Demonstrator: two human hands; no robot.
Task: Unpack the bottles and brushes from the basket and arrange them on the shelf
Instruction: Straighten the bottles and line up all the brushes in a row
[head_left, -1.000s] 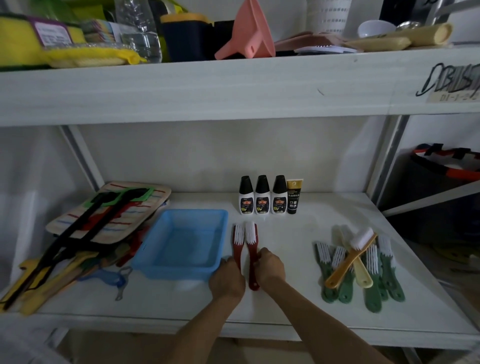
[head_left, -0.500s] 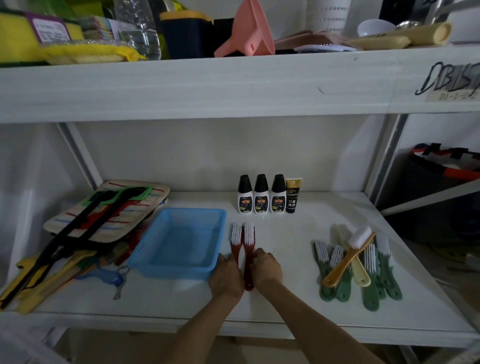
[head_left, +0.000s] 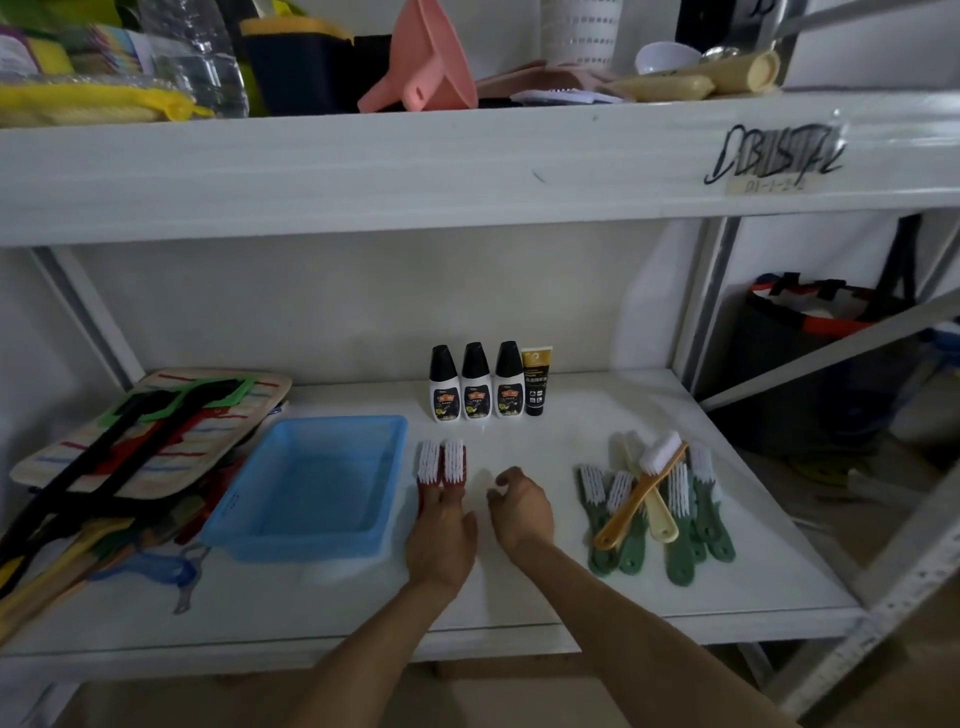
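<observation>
Head view, only one there is: dim storage rack, white shelf (head_left: 545, 587) at working height, cluttered upper shelf above with a pink funnel (head_left: 423, 62).

Far centre of the shelf: three white bottles with black caps (head_left: 476, 382) upright in a tight row, a black tube (head_left: 536, 382) touching the right end. Blue basket (head_left: 311, 483) left of centre looks empty. Pile of mats and long-handled tools (head_left: 130, 441) at far left, not part of this.

Two red brushes (head_left: 442, 465) lie side by side, just right of the basket, bristle heads pointing away. Left hand (head_left: 441, 540) lies flat over their handles, fingers (head_left: 439, 501) pressing down, not wrapped round anything. Right hand (head_left: 522, 506) is just beside, off the brushes, fingers loosely curled, holding nothing.

Right side: green brushes (head_left: 675, 525) in a rough fan, an orange brush (head_left: 641, 496) and a cream one (head_left: 657, 514) crossed on top of them. Untidy next to the red pair.

Handling guess: brushes are light, stiff plastic, slide easily on the smooth shelf. Take them by the handle, mid-length; bristles give and offer no grip. Bottles small and light but narrow-based, so tippy; grip round the body, not the cap.

Unpacking looks done; what remains, I'd judge, is squaring up the right-hand pile.
</observation>
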